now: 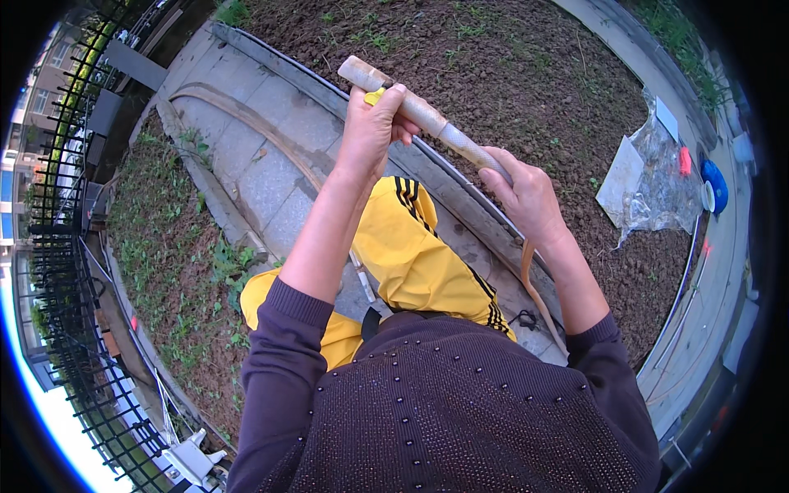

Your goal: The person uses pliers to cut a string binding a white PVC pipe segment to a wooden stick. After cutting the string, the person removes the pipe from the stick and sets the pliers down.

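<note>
Both hands hold a pale, dirt-stained hose wand [423, 112], slanting from the upper left down to the right. My left hand [371, 131] is closed round its thicker far part, beside a small yellow lever or tab [374, 96]. Farther down, the fingers of my right hand [526, 193] wrap the thinner part, thumb along the top. From under that hand a tan hose [530, 283] drops past my right wrist. Another stretch of tan hose [271, 131] curves over the paving at the left. Whether the two stretches join is hidden.
Bare soil [493, 49] lies beyond a stone kerb [283, 62]. Paving slabs [238, 156] run at the left, with a weedy bed [164, 214] and black fence [62, 246] beyond. Clear plastic sheeting [657, 177] and a blue item [713, 187] lie at the right.
</note>
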`<state>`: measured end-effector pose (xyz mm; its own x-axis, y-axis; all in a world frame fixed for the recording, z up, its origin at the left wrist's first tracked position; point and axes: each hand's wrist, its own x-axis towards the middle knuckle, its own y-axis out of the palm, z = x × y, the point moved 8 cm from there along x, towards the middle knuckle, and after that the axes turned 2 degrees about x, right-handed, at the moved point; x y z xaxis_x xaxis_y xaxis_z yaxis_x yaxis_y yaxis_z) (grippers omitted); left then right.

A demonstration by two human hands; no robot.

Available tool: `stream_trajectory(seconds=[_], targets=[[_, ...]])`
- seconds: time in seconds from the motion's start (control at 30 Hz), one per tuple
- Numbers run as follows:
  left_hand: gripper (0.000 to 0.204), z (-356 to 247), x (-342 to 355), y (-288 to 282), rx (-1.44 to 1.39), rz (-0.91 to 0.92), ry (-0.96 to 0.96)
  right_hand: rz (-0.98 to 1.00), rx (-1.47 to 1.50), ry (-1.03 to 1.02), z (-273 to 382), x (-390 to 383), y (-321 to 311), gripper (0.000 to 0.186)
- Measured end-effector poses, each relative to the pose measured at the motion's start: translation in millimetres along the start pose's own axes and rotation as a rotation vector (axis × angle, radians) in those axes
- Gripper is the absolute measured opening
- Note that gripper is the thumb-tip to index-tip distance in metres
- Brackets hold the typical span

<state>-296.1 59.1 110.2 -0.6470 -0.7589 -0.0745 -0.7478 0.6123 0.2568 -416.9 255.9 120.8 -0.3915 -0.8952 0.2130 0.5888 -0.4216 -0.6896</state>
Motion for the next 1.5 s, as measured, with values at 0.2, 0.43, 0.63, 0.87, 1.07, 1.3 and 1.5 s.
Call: stream_trajectory(seconds=[0.2, 0.43, 0.63, 0.87, 1.07, 1.3, 1.5], targets=[[0.019, 19.8, -13.8, 25.9, -0.019, 0.051, -0.033, 0.134, 0.150, 0.136, -4.0, 3.5, 11.3, 0.035], [0.020, 42.5, -28.0, 49.8, -0.094, 0.110, -0.034, 0.091, 0.194, 0.104, -5.1, 8.5, 22.0, 0.049], [0.036, 48.1, -33.3, 51.3, -0.030, 0.175, -0.125, 0.171, 0.252, 0.143, -12.9, 12.9, 25.5, 0.051], [0.042, 22.3, -18.8, 43.7, -0.305, 0.189, -0.058, 0.188, 0.236, 0.157, -6.2, 7.2, 18.1, 0.048], [0.032, 20.0, -29.7, 57.5, -0.397, 0.166, -0.020, 0.156, 0.251, 0.270, -49.2, -28.7, 33.4, 0.041], [0.024, 32.0, -36.1, 71.2, -0.440, 0.115, -0.041, 0.044, 0.531, 0.488, -76.7, -73.8, 60.7, 0.012], [0.016, 38.3, -45.5, 93.8, -0.458, 0.178, -0.033, 0.044, 0.579, 0.457, -60.5, -57.1, 61.1, 0.019]])
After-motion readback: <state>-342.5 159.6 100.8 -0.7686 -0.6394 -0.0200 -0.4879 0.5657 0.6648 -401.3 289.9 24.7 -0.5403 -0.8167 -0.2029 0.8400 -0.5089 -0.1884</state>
